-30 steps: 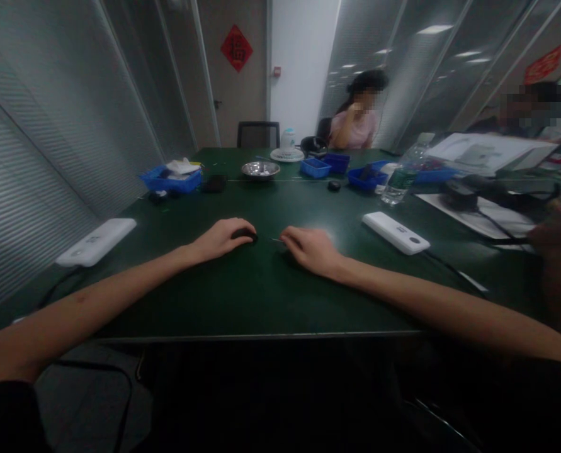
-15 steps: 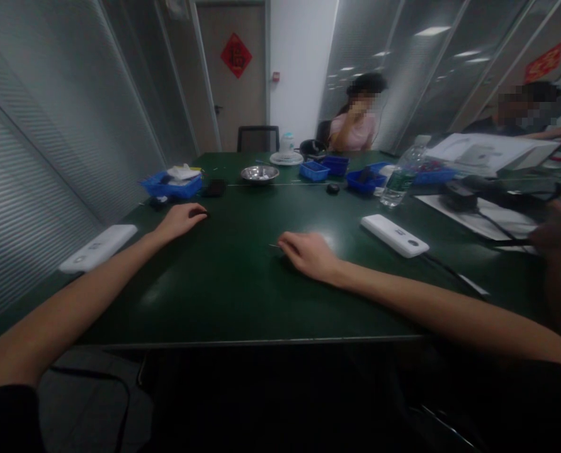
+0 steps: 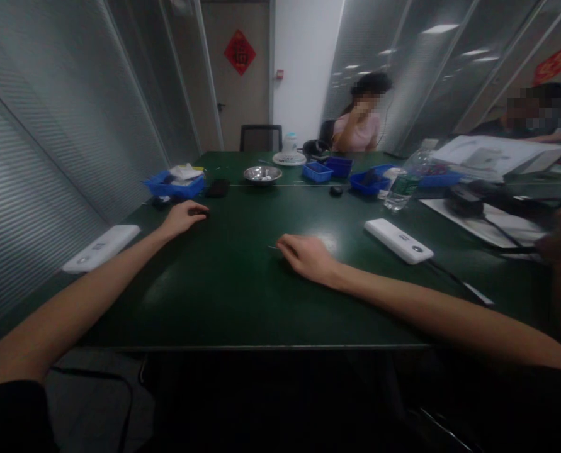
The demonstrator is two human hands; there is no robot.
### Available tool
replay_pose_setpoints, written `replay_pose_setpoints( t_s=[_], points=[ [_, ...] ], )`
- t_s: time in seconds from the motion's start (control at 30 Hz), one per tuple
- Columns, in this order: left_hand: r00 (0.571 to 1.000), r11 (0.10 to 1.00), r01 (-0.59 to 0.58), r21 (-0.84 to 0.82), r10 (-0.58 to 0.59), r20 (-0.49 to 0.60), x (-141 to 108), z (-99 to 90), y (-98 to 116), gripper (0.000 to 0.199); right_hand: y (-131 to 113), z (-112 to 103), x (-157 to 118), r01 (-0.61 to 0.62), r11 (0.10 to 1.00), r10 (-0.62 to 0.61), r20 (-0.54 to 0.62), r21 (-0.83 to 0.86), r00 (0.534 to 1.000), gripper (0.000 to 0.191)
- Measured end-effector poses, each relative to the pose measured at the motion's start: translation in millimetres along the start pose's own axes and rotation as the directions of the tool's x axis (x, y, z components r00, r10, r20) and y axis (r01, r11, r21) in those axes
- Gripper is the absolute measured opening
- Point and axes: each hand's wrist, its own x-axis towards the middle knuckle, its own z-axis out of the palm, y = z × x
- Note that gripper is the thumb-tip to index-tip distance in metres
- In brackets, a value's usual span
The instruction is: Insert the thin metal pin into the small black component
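Observation:
On the green table, my right hand rests with its thumb and forefinger pinched. A thin, pale, needle-like stick juts out leftward from those fingertips; the rest of it is hidden in the hand. My left hand lies farther forward on the left, fingers curled toward the thumb. Between them is something dark that I cannot make out; it may be partly shadow. Just beyond this hand are a black pouch-like item and a blue basket with white tissue in it.
A metal bowl holds small white pieces. Behind it are a white fan-like item and blue trays. White power banks flank my arms. A water bottle stands right. One person sits opposite; others are at the right.
The view has shifted slightly, so the table things sit a little farther right. Both hands keep nearly the same place and pose, with the thin stick still in my right fingers.

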Motion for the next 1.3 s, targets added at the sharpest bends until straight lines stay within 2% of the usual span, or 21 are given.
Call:
replay_pose_setpoints(
  t_s=[0.17,0.4,0.73,0.87,1.03,1.17,1.3],
  points=[
    [0.997,0.997,-0.032,0.068,0.037,-0.075,-5.7,0.3,9.6,0.032,-0.1,2.9,-0.5,-0.007,1.0,0.006,-0.021,-0.026,1.0,0.024],
    [0.992,0.982,-0.068,0.178,0.087,-0.097,-10.7,3.1,13.6,0.029,-4.6,-1.1,-2.7,0.017,1.0,-0.017,-0.019,-0.015,1.0,0.024],
    [0.99,0.96,-0.122,0.25,0.136,-0.039,-8.2,5.8,1.3,0.033,-4.8,-2.8,-5.0,0.033,0.999,-0.033,-0.006,-0.022,0.999,0.024],
    [0.982,0.919,-0.184,0.349,0.188,0.021,-9.6,5.5,-2.8,0.042,-4.4,-2.4,-6.6,0.036,0.999,-0.036,-0.003,-0.02,0.999,0.024],
    [0.976,0.866,-0.195,0.46,0.215,0.009,-8.6,6.8,-5.8,0.045,-2.2,-0.6,-6.4,0.043,0.998,-0.044,-0.009,-0.051,0.999,0.024],
    [0.973,0.868,-0.202,0.454,0.233,-0.012,-7.2,6.1,-8.0,0.043,-3.0,-1.5,-6.4,0.042,0.998,-0.042,0.001,-0.044,0.999,0.024],
    [0.981,0.912,-0.156,0.38,0.188,-0.048,-8.4,4.9,-7.1,0.04,-5.3,-3.2,-6.9,0.036,0.999,-0.036,0.007,-0.041,0.999,0.024]
  ],
)
